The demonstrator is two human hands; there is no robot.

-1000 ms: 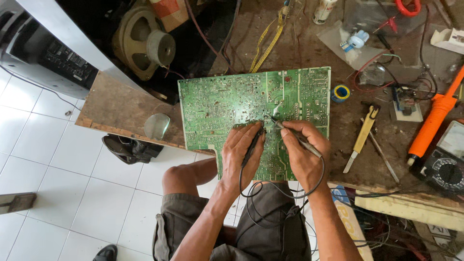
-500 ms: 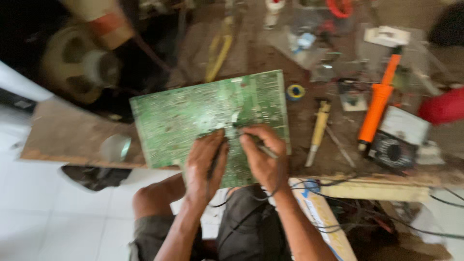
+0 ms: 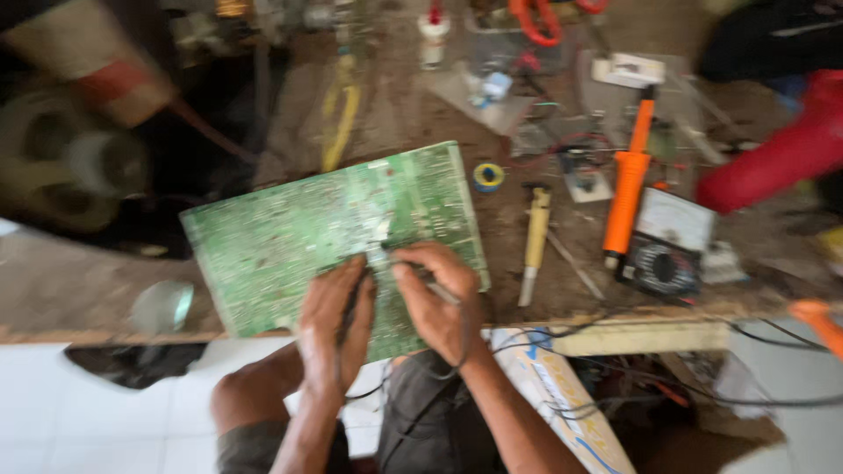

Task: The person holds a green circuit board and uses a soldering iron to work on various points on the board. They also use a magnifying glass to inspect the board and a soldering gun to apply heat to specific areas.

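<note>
A green circuit board [image 3: 329, 237] is laid flat on the wooden counter [image 3: 79, 303], its near edge jutting past the counter's front rim. The left hand [image 3: 334, 320] is rested on the board's near part, and a thin dark probe with a black lead is pinched between its fingers [image 3: 358, 279]. The right hand [image 3: 435, 303] is set just beside it on the board, with its fingers [image 3: 413, 263] closed around a second slim probe; the picture is blurred, so the tips cannot be told exactly. Both hands are nearly touching above the board's near middle.

To the right of the board, a small roll of blue and yellow tape [image 3: 488, 176] is seen near its far corner, and a yellow-handled tool [image 3: 534, 241] is laid beyond that. Further right of the board, an orange-handled tool [image 3: 629, 180] is placed beside an analogue multimeter [image 3: 665, 246]. A clear round lens [image 3: 162, 305] is rested left of the board, near the counter's front rim.
</note>
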